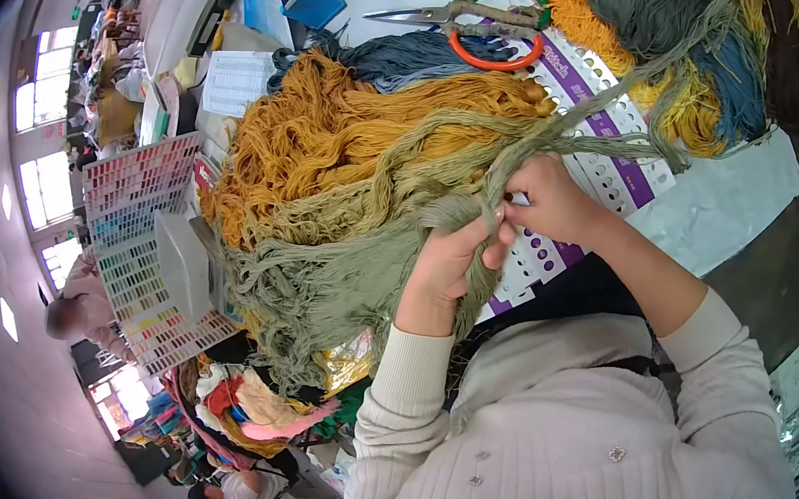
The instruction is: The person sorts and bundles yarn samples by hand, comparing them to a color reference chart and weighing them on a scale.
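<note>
My left hand [446, 261] is closed around a grey-green skein of thread [459, 215], thumb and fingers pinched near its upper part. Just to the right, my right hand [557, 202] pinches strands of the same skein, its fingertips close to those of the left. From there a long grey-green bundle [606, 100] stretches away over the table to the upper right. Beside my left hand spreads a pile of loose sage-green thread [314, 289]. Mustard-orange thread [310, 127] lies beyond it. The exact spot between my fingertips is partly hidden.
Scissors with green and red handles [450, 20] lie beyond the thread. Under my hands is a purple-and-white card with punched holes [645, 186]. A colour chart [141, 216] stands at left. More skeins [642, 19] lie at upper right. Other people [84, 304] are in the background.
</note>
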`<state>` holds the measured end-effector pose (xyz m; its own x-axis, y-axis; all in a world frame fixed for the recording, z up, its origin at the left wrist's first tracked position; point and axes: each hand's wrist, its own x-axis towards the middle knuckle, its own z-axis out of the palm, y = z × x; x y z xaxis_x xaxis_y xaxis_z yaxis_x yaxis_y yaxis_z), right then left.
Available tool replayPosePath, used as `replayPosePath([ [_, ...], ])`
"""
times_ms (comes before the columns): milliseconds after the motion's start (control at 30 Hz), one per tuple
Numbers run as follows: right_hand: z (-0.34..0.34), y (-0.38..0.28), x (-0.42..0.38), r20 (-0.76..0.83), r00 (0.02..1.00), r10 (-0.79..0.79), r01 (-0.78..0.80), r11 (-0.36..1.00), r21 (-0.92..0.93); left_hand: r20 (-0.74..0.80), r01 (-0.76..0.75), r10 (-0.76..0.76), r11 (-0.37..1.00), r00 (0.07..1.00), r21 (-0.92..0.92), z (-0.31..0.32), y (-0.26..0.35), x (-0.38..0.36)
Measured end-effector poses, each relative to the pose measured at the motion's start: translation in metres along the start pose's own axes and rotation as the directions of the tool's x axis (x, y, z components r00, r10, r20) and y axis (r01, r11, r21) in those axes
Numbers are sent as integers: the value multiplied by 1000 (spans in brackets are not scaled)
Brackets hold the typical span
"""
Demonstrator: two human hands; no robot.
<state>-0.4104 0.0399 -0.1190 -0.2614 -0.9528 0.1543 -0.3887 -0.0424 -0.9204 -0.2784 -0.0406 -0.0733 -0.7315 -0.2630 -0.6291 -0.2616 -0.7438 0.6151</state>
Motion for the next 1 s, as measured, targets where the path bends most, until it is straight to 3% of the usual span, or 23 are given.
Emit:
replayPosePath([
  [100,11,5,-2,-194,980,41,21,952,307,-251,4,25,993,968,115,3,14,-3],
  [133,9,5,-4,-140,986,86,-34,940,339,-271,-16,48,993,961,118,0,20,-9],
  [200,-5,-5,-3,-38,985,171,-142,908,395,-456,102,-64,993,888,60,-18,31,-27],
  [267,-9,-6,-2,1,987,158,-150,935,323,-498,-64,8,993,867,-96,-42,43,-57],
  [333,-11,-5,-1,35,991,126,-131,966,222,-492,-319,219,939,843,-128,-75,55,-94],
  [367,-10,-5,-1,45,994,101,-107,981,160,-541,-455,317,879,779,-141,-95,64,-116],
  [400,-9,-5,-1,57,996,73,-78,992,97,-622,-575,422,816,660,-55,-118,69,-137],
  [433,-7,-4,0,57,996,68,-72,996,60,-658,-632,392,757,643,-165,-130,77,-151],
  [500,-4,-3,0,58,997,59,-58,998,-15,-609,-633,281,594,742,-497,-166,92,-161],
  [533,-7,-5,0,109,988,109,-111,994,16,-741,-676,349,713,573,-187,-169,87,-163],
  [600,-9,-6,2,112,992,57,-53,998,-39,-792,-477,571,769,216,425,-124,78,-126],
  [633,-9,-7,-1,125,991,39,-32,997,-64,-714,-398,658,738,240,545,-95,65,-106],
  [667,-5,-4,-2,43,998,-52,55,996,-67,-547,-397,750,661,372,637,-62,49,-87],
  [700,-1,2,-1,-35,988,-150,147,986,-78,-546,-279,617,767,567,578,-26,38,-75],
  [733,1,5,1,-109,962,-249,239,966,-95,-387,-209,593,697,707,686,-24,24,-59],
  [767,0,4,1,-106,984,-142,149,987,63,-262,-197,553,635,791,747,-7,17,-43],
  [833,-2,0,-1,-42,996,83,-63,932,357,-95,-360,595,596,798,718,-8,-16,-8],
  [900,-3,0,-3,-51,980,193,-153,891,427,-214,-191,455,691,864,697,-7,-26,5],
  [1000,1,3,-3,-103,960,262,-192,877,440,-287,31,265,683,921,730,-15,-14,9],
])
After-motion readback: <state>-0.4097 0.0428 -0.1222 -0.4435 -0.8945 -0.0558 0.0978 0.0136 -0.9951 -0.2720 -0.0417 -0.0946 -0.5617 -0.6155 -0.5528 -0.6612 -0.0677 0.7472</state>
